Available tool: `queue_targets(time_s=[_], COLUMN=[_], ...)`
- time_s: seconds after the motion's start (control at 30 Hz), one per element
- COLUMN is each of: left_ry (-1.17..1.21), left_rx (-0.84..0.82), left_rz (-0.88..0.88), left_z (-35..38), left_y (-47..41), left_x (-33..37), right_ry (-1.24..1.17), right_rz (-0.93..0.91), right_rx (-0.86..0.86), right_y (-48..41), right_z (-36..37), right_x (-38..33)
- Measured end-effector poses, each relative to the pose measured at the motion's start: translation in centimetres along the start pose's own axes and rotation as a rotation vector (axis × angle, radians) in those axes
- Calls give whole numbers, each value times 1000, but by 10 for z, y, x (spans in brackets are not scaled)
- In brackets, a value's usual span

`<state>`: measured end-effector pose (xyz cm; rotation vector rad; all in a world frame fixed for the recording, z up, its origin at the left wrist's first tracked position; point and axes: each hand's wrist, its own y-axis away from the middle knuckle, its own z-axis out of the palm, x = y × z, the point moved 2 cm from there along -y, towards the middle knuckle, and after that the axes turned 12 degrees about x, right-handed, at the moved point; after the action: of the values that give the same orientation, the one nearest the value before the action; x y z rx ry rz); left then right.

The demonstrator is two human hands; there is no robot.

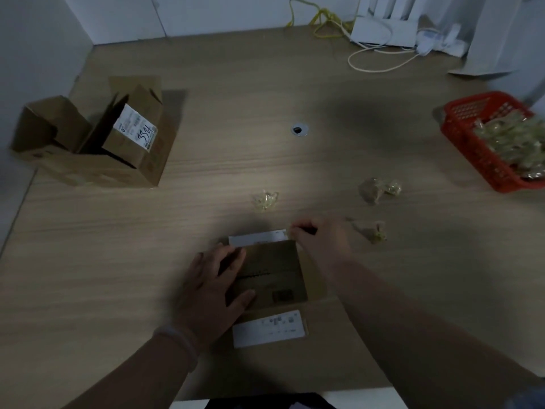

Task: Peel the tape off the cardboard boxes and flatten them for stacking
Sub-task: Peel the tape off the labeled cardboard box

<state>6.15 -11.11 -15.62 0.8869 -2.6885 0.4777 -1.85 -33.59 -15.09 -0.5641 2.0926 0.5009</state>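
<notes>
Pinching with curled fingers, the right hand (318, 240) takes the small cardboard box (274, 273) at its far right corner, near the table's (295, 172) front edge. The left hand (215, 287) presses flat on top. Light, crushable board, probably: brace it, peel tape low.

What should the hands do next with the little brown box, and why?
Probably the right hand should pull toward the body to start peeling: it pinches at the far corner of the small brown cardboard box, beside a white label, while the left hand holds the box down.
</notes>
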Motion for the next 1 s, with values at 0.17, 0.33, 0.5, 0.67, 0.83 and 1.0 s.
queue_targets(time_s=[0.17, 0.33, 0.5, 0.67, 0.83, 1.0], left_ry=[18, 19, 11, 19, 5, 4], left_rx=[1, 3, -16, -2, -1, 3], left_rz=[8, -3, -14, -18, -12, -18], left_z=[0, 1, 1, 3, 3, 3], left_y=[0, 1, 1, 1, 1, 1], left_x=[-2, -1, -2, -2, -3, -2], right_ry=[67, 135, -166, -410, -704, -604], right_rz=[-65, -12, 338, 575, 704, 586], right_rx=[14, -54, -101, -13, 148, 185], right_y=[12, 9, 0, 3, 0, -8], right_z=[3, -1, 0, 4, 12, -4], right_x=[7, 6, 14, 34, 35, 40])
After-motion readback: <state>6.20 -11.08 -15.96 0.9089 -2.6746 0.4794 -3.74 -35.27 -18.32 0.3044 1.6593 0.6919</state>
